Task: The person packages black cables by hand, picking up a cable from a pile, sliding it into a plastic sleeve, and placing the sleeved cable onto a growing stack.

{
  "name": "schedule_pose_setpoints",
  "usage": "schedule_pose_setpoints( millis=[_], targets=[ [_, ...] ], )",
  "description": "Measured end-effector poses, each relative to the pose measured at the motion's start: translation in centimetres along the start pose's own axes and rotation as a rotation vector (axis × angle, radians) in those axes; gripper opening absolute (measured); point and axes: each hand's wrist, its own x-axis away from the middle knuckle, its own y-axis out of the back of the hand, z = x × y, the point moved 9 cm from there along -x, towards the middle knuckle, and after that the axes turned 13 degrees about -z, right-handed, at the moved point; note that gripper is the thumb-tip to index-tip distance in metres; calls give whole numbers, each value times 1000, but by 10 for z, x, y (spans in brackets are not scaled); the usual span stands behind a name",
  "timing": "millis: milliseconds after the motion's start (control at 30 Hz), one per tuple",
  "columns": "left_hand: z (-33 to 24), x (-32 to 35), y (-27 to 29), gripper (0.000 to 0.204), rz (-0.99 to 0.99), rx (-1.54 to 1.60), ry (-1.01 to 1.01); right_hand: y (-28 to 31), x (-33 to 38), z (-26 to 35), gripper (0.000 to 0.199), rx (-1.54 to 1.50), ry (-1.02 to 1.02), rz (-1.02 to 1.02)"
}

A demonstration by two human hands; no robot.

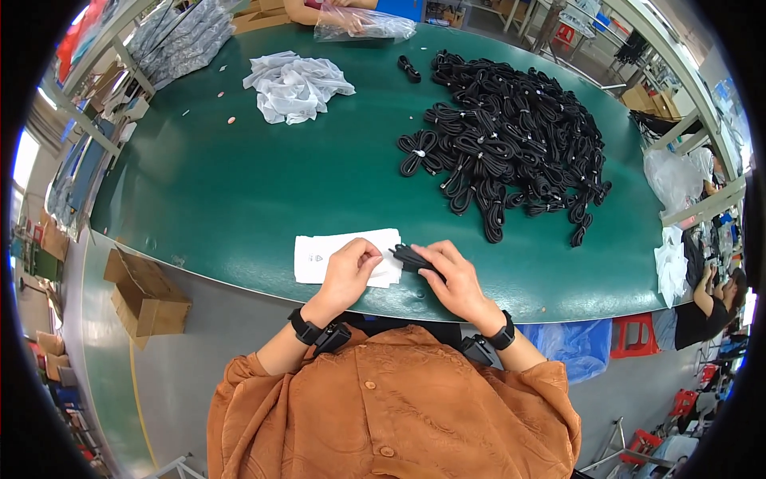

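Near the table's front edge lies a small stack of flat white plastic bags [315, 249] with a little dark print. My left hand [348, 267] is over the right part of the stack, its thumb and forefinger pressed together; whether they pinch the top bag is hidden. Just right of the bags, my right hand [451, 275] grips a folded black cable bundle [409, 257] between thumb and fingers. The bundle's left end reaches the right edge of the stack.
A large heap of coiled black cables [519, 136] covers the table's right side, one coil [408, 69] apart from it. Crumpled white bags [294, 86] lie at the back left. Across the table, a person's hands [347, 17] touch clear plastic. An open cardboard box [148, 295] stands on the floor left.
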Motion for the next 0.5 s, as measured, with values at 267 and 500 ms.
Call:
schedule_pose_setpoints(
  millis=[267,500],
  targets=[
    [-2,0,1,8,27,68,33,-8,6,27,41,293,352,23],
    [-58,6,2,13,36,3,-451,-27,7,-7,26,-78,-109,166]
  ],
)
